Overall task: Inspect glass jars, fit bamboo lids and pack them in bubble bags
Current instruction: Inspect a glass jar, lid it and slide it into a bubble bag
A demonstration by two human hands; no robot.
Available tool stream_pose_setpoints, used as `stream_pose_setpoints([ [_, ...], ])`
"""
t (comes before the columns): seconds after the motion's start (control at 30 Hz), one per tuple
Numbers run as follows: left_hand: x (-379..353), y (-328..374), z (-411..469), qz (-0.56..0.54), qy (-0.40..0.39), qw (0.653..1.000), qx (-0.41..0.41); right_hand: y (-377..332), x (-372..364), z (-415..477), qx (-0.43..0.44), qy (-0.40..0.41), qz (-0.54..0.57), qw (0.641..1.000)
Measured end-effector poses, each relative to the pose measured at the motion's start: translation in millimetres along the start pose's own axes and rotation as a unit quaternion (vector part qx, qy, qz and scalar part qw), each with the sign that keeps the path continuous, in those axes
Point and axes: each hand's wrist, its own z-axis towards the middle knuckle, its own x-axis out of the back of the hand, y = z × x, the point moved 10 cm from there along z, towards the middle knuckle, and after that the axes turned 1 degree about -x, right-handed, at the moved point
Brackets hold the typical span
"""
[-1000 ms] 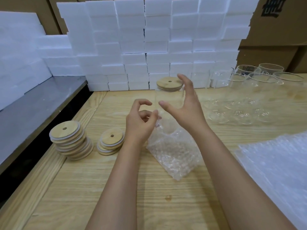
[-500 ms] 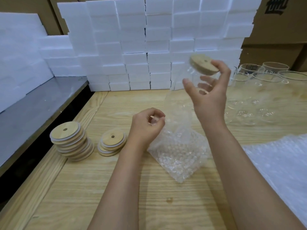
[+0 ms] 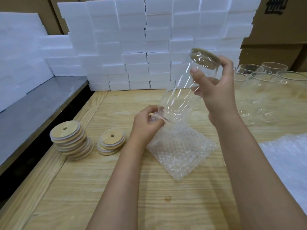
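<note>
A clear glass jar (image 3: 177, 95) with a bamboo lid (image 3: 205, 58) on it hangs tilted above the wooden table (image 3: 103, 188), lid end up and to the right. My right hand (image 3: 216, 87) grips the jar near its lid. The jar's base sits at the mouth of a bubble bag (image 3: 181, 151) that lies on the table. My left hand (image 3: 146, 125) pinches the bag's open edge beside the jar's base. Two stacks of bamboo lids, a tall one (image 3: 70, 140) and a short one (image 3: 111, 143), lie to the left.
Several open glass jars (image 3: 264, 82) stand at the right. A pile of bubble bags (image 3: 289, 163) lies at the near right. White foam blocks (image 3: 149, 42) are stacked along the back, cardboard boxes behind them. A grey metal surface (image 3: 33, 110) runs on the left.
My right hand took the lidded jar from the table, lifted it, tilted it and brought its base down to the bag's mouth. My left hand closed on the bag's edge.
</note>
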Motion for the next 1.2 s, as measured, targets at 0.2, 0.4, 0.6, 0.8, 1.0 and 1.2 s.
stream_pose_setpoints([
  [0.2,2.3,11.9,0.8,-0.077,-0.001,0.996,-0.033,0.7,1.8,-1.5,0.029,-0.025,-0.081,0.996],
  [0.4,-16.5,13.5,-3.2,-0.071,-0.122,0.989,-0.046,-0.9,8.2,0.0,0.032,0.0,-0.091,0.995],
  [0.6,-21.3,6.9,2.2,0.001,-0.099,0.993,-0.057,-1.6,3.3,-1.3,0.027,-0.006,-0.075,0.997],
  [0.8,-23.4,11.5,0.2,-0.058,-0.092,0.993,-0.053,-5.1,-1.8,-1.0,0.027,-0.025,-0.06,0.998],
  [1.0,-20.6,25.2,1.4,-0.097,-0.061,0.991,-0.066,2.7,-13.6,-4.5,0.027,-0.081,-0.112,0.99],
  [1.2,-12.6,43.8,6.8,-0.146,-0.009,0.985,-0.094,13.3,-31.8,-9.7,0.017,-0.141,-0.138,0.98],
])
